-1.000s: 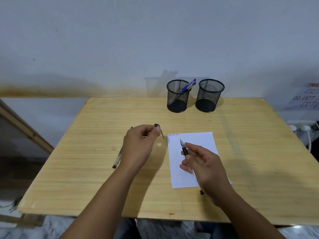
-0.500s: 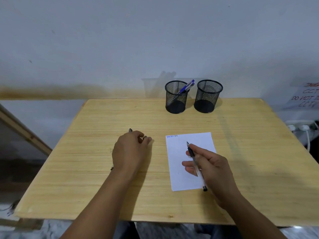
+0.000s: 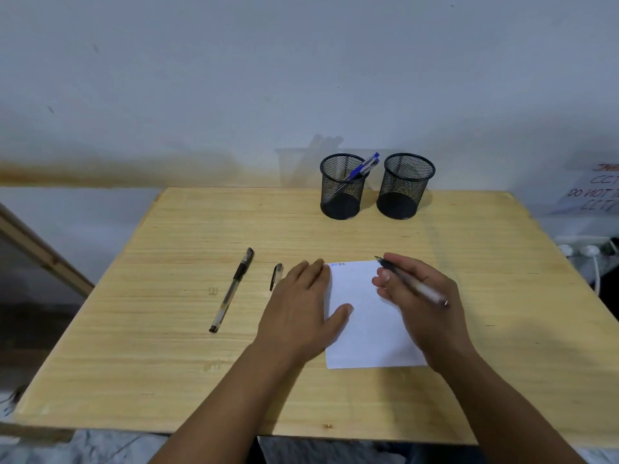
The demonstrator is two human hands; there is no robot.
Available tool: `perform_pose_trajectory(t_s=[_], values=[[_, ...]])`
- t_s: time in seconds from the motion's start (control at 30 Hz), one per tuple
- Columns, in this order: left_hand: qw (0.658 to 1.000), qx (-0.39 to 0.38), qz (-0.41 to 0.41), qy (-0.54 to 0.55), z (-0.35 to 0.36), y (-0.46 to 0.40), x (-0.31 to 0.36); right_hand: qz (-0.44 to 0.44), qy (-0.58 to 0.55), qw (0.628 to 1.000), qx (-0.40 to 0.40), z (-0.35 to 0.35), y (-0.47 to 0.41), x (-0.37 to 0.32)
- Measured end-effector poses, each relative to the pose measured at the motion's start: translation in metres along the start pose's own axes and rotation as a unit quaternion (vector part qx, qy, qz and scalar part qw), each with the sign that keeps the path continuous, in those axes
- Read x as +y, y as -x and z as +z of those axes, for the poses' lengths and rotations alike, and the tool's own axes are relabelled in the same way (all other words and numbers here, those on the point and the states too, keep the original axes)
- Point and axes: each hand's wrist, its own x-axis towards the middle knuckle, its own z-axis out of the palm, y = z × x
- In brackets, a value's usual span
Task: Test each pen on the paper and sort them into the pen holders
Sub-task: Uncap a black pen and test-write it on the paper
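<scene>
A white paper (image 3: 365,329) lies on the wooden table (image 3: 167,363), with small scribbles at its top left corner. My left hand (image 3: 301,309) lies flat on the paper's left edge, thumb on the sheet. My right hand (image 3: 422,296) grips an uncapped clear pen (image 3: 410,282), its tip near the paper's top right corner. A pen cap (image 3: 276,275) lies just left of my left hand. A capped black pen (image 3: 232,289) lies further left. Two black mesh holders stand at the back: the left holder (image 3: 341,187) contains blue pens (image 3: 363,167), the right holder (image 3: 403,185) looks empty.
A wall runs right behind the table. A power strip with white plugs (image 3: 586,251) and a handwritten notice (image 3: 599,189) are off the right edge. A wooden frame (image 3: 40,252) leans at the left.
My left hand set the cap down on the table and moved right onto the paper's edge. My right hand carried the pen up toward the paper's top right corner.
</scene>
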Motion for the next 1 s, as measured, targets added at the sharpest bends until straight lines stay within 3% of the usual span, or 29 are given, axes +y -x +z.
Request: perform_pose_trajectory(t_s=[0.37,0.6,0.9,1.0], values=[[1.0,-0.01,0.007,0.02,0.002,0.001,0.0,-0.025,0.058,0.998,-0.004,0.023,-0.051,0.015],[1.0,-0.013,0.013,0.016,0.0,0.0,0.001,-0.014,0.03,0.999,-0.014,0.034,-0.063,0.026],[0.999,-0.024,0.015,0.021,0.0,-0.001,0.001,-0.042,0.186,0.982,-0.014,0.037,-0.066,0.027],[0.999,-0.024,0.018,0.02,0.0,-0.002,0.001,-0.044,0.188,0.981,-0.011,0.036,-0.065,0.025]])
